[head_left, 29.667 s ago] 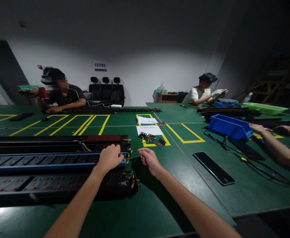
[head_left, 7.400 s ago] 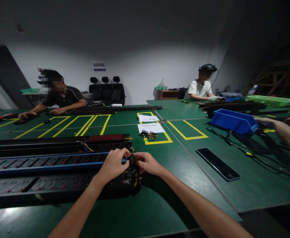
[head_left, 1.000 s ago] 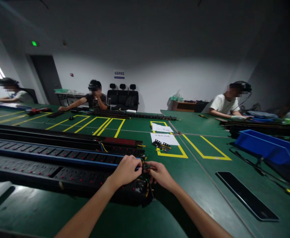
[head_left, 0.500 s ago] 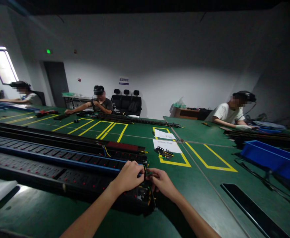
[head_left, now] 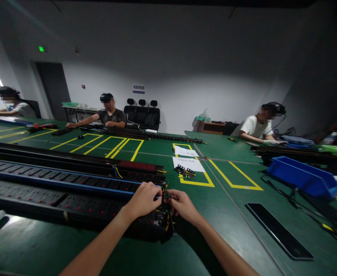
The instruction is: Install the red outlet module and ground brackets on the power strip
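Note:
Long black socket strips (head_left: 99, 203) with small red parts lie side by side on the green table (head_left: 211, 226), one edged in blue. My left hand (head_left: 146, 201) rests over the right end of the blue-edged strip, its fingers curled at the end. Close beside it, my right hand (head_left: 181, 205) pinches something small and dark at the strip's end, too small to name. Wires and a metal end piece show just below the fingers. What my left fingertips grip is hidden.
Black brackets (head_left: 185, 171) lie on white paper (head_left: 189, 164) within yellow tape. A blue bin (head_left: 303, 178), cables and a dark flat panel (head_left: 278, 230) are on the right. Three people sit across the table, one at far left, one at centre left, one at right.
The view has shifted a little to the right. The centre-left person's raised hand has come down to the table. Both my hands stay at the strip's end.

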A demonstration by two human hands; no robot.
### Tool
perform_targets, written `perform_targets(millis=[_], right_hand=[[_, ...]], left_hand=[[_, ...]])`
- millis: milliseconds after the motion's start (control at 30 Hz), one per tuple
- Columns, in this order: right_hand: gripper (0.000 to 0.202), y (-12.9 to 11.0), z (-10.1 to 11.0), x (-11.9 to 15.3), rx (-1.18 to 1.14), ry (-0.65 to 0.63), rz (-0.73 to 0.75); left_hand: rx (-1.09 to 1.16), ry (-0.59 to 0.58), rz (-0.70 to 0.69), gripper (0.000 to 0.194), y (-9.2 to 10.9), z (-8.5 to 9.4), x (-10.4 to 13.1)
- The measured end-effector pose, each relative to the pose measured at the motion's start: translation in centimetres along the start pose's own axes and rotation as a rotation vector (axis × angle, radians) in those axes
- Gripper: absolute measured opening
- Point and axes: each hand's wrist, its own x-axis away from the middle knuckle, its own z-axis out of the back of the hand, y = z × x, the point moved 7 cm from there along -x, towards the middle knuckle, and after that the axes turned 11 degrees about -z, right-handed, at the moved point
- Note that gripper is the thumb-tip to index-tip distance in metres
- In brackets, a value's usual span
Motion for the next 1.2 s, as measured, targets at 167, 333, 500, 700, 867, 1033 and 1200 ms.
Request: perform_targets(millis=[167,333,500,700,867,1033,1200], right_hand=[[0.050,0.08,0.00,-0.02,0.000,-0.005,-0.001],[0.051,0.18,0.01,-0.08,-0.010,-0.004,0.004],[0.054,0.22,0.02,-0.08,-0.006,-0.006,0.000],[0.056,0.29,0.07,-0.09,-0.011,-0.005,-0.007],[0.055,0.11,0.11,0.01,-0.007,-0.003,-0.003],[0.056,-0.02,0.11,0.12,-0.013,-0.004,-0.004],[0.057,-0.17,0.08,0.22,-0.010,-0.007,-0.007]], left_hand=[[-0.002,0.003,-0.015,0.007,0.09,0.07,-0.10],[-0.002,-0.011,-0.010,0.007,0.19,0.26,-0.16],[-0.009,-0.016,-0.010,0.008,0.10,0.11,-0.11],[-0.008,-0.009,-0.016,0.008,0.12,0.06,-0.10],[-0.014,-0.017,-0.011,0.008,0.11,0.06,-0.16],[-0.014,-0.032,-0.005,0.007,0.19,0.14,-0.17],[-0.009,-0.028,-0.011,0.008,0.29,0.28,-0.15]])
